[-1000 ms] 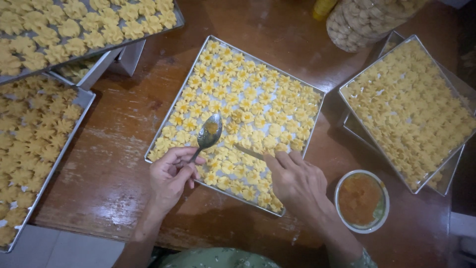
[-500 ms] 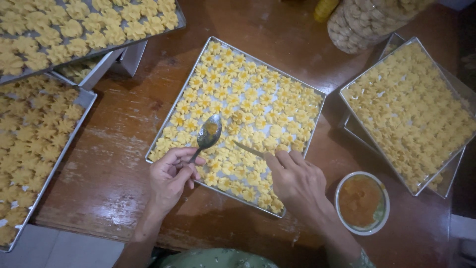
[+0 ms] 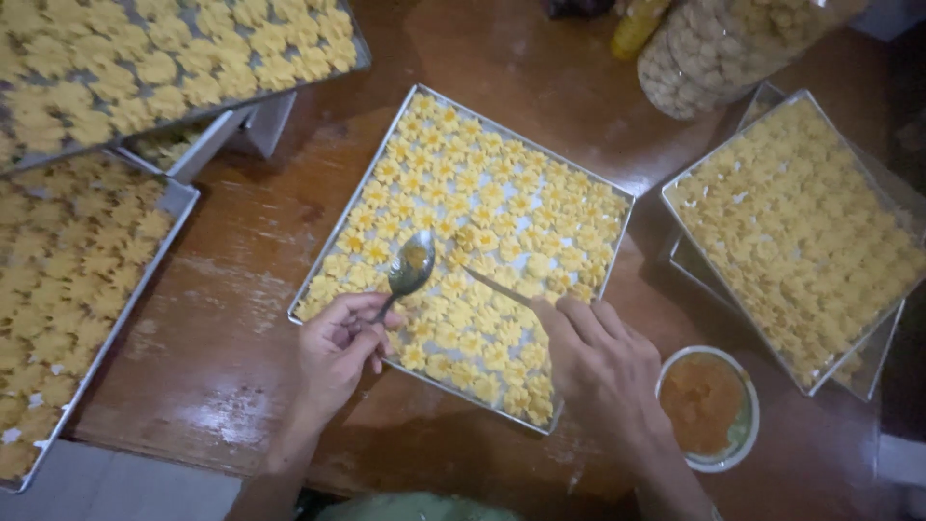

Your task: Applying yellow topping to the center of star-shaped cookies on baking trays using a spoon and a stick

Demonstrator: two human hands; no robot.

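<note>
The left hand (image 3: 338, 352) has its fingers pinched round the handle of a metal spoon (image 3: 409, 267), whose bowl carries a dab of orange filling above the near left part of the middle tray (image 3: 359, 210). The right hand (image 3: 603, 362) grips a thin stick (image 3: 492, 287) between its fingertips, the tip resting among the yellow flower-shaped cookies (image 3: 502, 193) just right of the spoon. A small bowl of orange filling (image 3: 707, 405) sits near the right hand on the wooden table (image 3: 227, 289), with more cookie trays to the left (image 3: 154, 251) and right (image 3: 849, 381), and a jar (image 3: 719, 48) at the far edge.

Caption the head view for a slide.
Left hand holds a filled spoon and right hand a thin stick over a tray of yellow flower-shaped cookies.
</note>
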